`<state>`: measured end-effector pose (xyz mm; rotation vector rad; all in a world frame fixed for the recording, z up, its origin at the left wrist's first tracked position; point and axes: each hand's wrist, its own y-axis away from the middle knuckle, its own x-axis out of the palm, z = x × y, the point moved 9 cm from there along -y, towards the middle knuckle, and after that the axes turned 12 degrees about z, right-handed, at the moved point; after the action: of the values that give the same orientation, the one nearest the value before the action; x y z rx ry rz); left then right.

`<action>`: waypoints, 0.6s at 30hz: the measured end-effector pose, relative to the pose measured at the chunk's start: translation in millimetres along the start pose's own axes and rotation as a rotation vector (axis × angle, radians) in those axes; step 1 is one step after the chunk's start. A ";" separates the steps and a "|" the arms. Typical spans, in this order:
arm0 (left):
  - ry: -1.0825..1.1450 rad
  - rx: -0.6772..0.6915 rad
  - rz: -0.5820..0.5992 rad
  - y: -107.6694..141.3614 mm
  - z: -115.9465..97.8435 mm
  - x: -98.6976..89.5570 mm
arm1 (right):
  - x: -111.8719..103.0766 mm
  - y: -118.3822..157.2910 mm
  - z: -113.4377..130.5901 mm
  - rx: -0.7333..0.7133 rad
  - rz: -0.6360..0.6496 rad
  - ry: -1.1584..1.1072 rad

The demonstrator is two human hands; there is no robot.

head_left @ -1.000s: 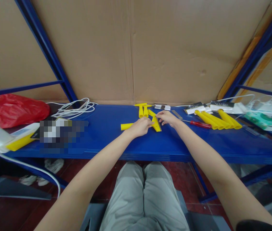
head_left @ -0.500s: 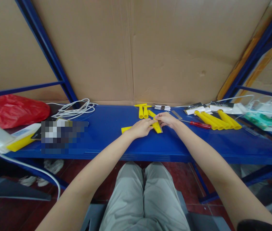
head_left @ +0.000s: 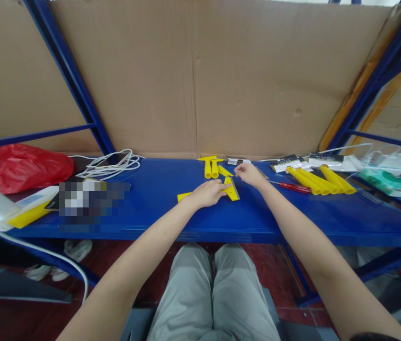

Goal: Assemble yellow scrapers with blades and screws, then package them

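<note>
A yellow scraper (head_left: 233,190) with a metal blade along its head lies on the blue table (head_left: 157,189). My left hand (head_left: 208,192) is wrapped around its handle near the head, and the handle's end sticks out past the wrist. Just beyond the blade edge, my right hand (head_left: 249,174) is apart from the scraper, its fingertips drawn together. Anything between those fingertips is too small to make out. Close to the hands are a loose yellow head piece (head_left: 224,171) and two T-shaped yellow scrapers (head_left: 208,166).
Small black-and-white packs (head_left: 239,161) lie at the back. On the right are a red screwdriver (head_left: 295,188), several yellow handles (head_left: 308,180) and a green-and-white packet (head_left: 388,182). Leftward lie a coiled white cable (head_left: 115,163) and a red plastic bag (head_left: 22,166). Cardboard (head_left: 193,85) stands behind.
My right hand has come off the scraper's blade and moved slightly up and to the right. My left hand still holds the scraper in about the same place.
</note>
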<state>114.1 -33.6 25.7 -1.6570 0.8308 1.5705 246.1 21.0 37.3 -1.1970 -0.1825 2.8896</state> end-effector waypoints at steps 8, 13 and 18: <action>0.017 0.016 0.003 -0.5 -0.5 0.5 | -33.6 -5.2 -43.4 0.201 -0.056 0.432; 0.021 0.008 0.019 -0.2 -1.7 0.3 | -15.9 -9.9 -46.1 0.232 0.047 0.570; 0.004 0.004 0.028 -0.1 -2.9 0.3 | -10.6 -12.5 -41.7 0.262 0.082 0.702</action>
<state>115.8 -36.0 25.5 -1.6524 0.8626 1.5840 282.6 37.2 16.9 -2.0685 0.2472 2.2555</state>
